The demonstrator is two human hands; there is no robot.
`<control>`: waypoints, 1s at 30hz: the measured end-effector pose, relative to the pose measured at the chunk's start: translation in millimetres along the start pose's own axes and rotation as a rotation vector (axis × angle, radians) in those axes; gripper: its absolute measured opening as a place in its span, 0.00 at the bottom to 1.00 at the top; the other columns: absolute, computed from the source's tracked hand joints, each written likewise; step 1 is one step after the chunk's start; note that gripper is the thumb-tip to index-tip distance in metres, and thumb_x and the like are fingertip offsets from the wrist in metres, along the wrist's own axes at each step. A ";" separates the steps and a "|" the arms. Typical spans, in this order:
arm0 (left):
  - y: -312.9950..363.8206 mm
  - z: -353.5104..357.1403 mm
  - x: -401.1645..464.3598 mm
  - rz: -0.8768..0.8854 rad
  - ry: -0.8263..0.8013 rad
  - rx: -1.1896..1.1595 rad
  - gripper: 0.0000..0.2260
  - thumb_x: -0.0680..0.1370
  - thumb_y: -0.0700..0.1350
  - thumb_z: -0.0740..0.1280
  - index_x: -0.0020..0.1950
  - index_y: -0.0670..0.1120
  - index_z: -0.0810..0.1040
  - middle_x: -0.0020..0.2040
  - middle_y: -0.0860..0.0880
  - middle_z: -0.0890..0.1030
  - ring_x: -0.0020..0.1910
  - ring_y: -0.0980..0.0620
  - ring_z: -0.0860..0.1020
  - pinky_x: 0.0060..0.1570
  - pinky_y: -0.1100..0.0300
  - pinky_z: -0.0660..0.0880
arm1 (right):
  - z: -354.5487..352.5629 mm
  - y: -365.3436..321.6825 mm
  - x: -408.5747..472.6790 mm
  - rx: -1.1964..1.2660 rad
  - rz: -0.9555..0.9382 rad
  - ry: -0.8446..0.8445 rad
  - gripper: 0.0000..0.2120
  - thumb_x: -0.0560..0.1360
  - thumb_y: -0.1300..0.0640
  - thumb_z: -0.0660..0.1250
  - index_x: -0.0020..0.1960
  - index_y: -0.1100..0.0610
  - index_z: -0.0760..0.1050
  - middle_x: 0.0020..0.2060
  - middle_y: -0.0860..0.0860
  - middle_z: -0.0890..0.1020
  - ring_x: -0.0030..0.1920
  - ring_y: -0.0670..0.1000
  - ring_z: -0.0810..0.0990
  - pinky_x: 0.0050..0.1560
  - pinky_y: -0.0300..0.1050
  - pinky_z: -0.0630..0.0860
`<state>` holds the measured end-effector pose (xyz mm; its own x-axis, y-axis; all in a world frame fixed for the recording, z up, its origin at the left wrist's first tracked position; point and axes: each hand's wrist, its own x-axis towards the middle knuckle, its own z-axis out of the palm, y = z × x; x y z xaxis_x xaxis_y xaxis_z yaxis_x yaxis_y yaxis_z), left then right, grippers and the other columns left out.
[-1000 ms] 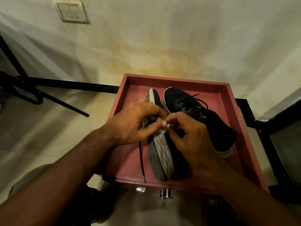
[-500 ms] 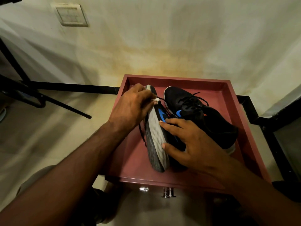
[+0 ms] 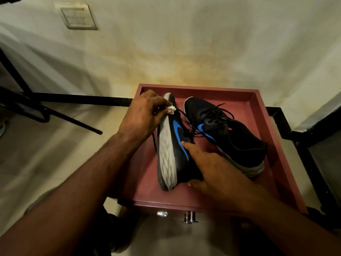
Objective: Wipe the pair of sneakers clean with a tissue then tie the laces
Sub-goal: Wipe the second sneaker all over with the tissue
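Observation:
Two black sneakers with blue side marks lie in a red tray (image 3: 258,111). The left sneaker (image 3: 175,145) is tipped on its side, its grey-white sole facing left. My left hand (image 3: 145,113) pinches a small white tissue (image 3: 172,109) at that shoe's far end, near the sole edge. My right hand (image 3: 212,169) rests on the near part of the same shoe, forefinger stretched along its black side and thumb at its near end. The right sneaker (image 3: 227,133) stands upright beside it, its black laces (image 3: 214,115) loose.
The tray sits on a low stand with metal knobs (image 3: 188,216) at its near front. Black metal bars (image 3: 64,117) cross the floor on the left, and a black frame (image 3: 287,126) runs along the right. A pale wall with a switch plate (image 3: 76,16) rises behind.
My hands have parted: the left one moved with the tissue to the shoe's far end, and the right one spread over the shoe's near side. The tipped shoe's blue mark now shows.

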<state>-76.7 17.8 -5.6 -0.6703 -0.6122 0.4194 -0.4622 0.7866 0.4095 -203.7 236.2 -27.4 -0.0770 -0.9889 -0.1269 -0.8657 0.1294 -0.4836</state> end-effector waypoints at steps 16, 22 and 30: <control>-9.5 -9.9 3.6 -0.241 -0.022 -0.114 0.10 0.76 0.48 0.76 0.56 0.49 0.88 0.49 0.51 0.85 0.48 0.54 0.82 0.52 0.57 0.81 | -57.9 29.3 -17.1 0.429 0.075 -0.511 0.42 0.68 0.62 0.83 0.68 0.26 0.71 0.46 0.44 0.81 0.45 0.44 0.83 0.50 0.36 0.77; -12.2 -5.6 5.4 -0.324 -0.106 -0.076 0.09 0.77 0.47 0.76 0.56 0.48 0.88 0.51 0.50 0.86 0.46 0.56 0.81 0.49 0.62 0.78 | -67.8 35.7 -22.7 0.453 0.101 -0.545 0.42 0.68 0.62 0.82 0.67 0.24 0.72 0.51 0.51 0.79 0.53 0.52 0.83 0.61 0.48 0.81; -1.7 -19.8 -4.1 -0.237 -0.176 -0.018 0.06 0.75 0.50 0.77 0.51 0.53 0.88 0.45 0.58 0.85 0.41 0.64 0.78 0.40 0.74 0.67 | -58.7 43.6 -27.5 0.427 0.103 -0.384 0.45 0.69 0.68 0.79 0.67 0.24 0.71 0.51 0.54 0.76 0.43 0.43 0.80 0.53 0.41 0.82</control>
<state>-61.6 17.3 8.0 -0.6361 -0.7539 0.1645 -0.6084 0.6212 0.4940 -268.4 264.8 5.8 0.1037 -0.8827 -0.4583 -0.5805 0.3205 -0.7485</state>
